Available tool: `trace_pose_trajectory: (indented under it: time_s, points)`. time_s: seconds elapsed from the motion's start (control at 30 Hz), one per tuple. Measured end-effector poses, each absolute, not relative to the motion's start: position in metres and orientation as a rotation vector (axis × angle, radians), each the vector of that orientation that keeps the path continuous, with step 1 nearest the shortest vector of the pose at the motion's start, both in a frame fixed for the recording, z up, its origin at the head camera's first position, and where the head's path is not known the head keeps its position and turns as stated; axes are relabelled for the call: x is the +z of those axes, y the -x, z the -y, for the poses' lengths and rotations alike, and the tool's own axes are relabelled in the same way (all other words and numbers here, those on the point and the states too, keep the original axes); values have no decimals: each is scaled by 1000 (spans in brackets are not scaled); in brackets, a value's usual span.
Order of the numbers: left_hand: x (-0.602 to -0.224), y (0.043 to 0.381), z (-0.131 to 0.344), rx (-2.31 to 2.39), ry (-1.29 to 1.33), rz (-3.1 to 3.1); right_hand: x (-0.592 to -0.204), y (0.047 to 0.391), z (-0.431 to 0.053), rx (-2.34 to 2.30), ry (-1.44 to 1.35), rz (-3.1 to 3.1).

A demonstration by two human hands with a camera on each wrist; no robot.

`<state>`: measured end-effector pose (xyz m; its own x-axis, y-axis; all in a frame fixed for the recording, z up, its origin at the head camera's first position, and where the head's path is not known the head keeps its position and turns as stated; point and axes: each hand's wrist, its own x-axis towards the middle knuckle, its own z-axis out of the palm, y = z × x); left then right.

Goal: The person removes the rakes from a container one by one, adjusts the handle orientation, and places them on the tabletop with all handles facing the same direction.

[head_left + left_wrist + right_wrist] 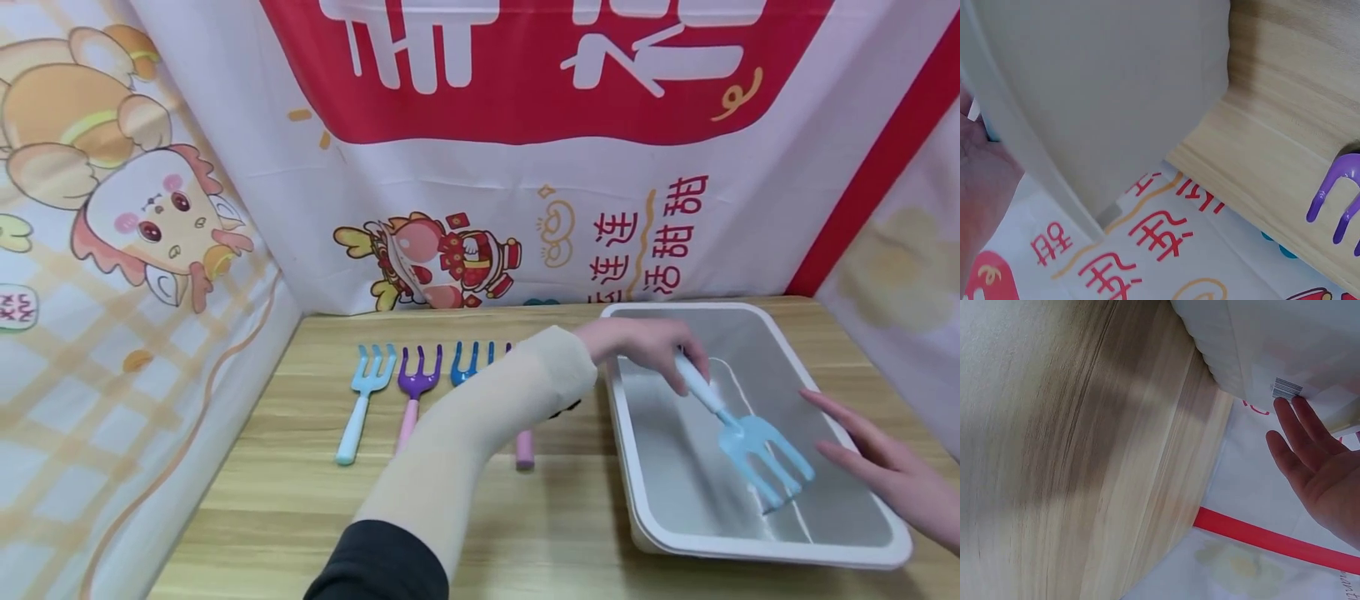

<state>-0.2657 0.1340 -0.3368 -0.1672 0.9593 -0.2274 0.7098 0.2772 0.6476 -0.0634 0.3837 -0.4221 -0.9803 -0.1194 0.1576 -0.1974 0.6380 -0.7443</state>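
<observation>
My left hand point(660, 346) holds a light blue hand fork point(757, 450) by its handle, inside a light grey plastic bin point(761, 550). The fork slants down with its tines toward the bin's front right; whether they touch the floor I cannot tell. In the left wrist view the bin's wall point(1104, 81) covers most of the hand and fork. Over at the bin's right side, my right hand point(885, 467) has its fingers extended at the rim. The right wrist view places its fingertips point(1282, 406) by a barcode label point(1287, 388) on the outer wall.
Left of the bin, several hand forks lie in a row on the wooden table point(262, 517): a light blue one point(360, 417), a purple one point(418, 382), a blue one point(462, 373) and a pink handle point(525, 450). My left forearm partly covers them. Printed cloth point(450, 183) hangs behind.
</observation>
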Motion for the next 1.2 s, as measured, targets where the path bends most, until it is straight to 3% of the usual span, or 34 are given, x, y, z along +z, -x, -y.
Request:
trace_pose_trajectory:
  time_s: [0.33,0.87,1.2]
  points:
    - [-328,277,-102,679,-1587,-1898,-426,63,-384,1273,-186,2790]
    - [-312,285,-32,886,-1461,-2066,-432,68,-386,1249,-56,2910]
    - [-317,273,25,1015,-1331,-2194,-435,67,-387,1354,-318,2683]
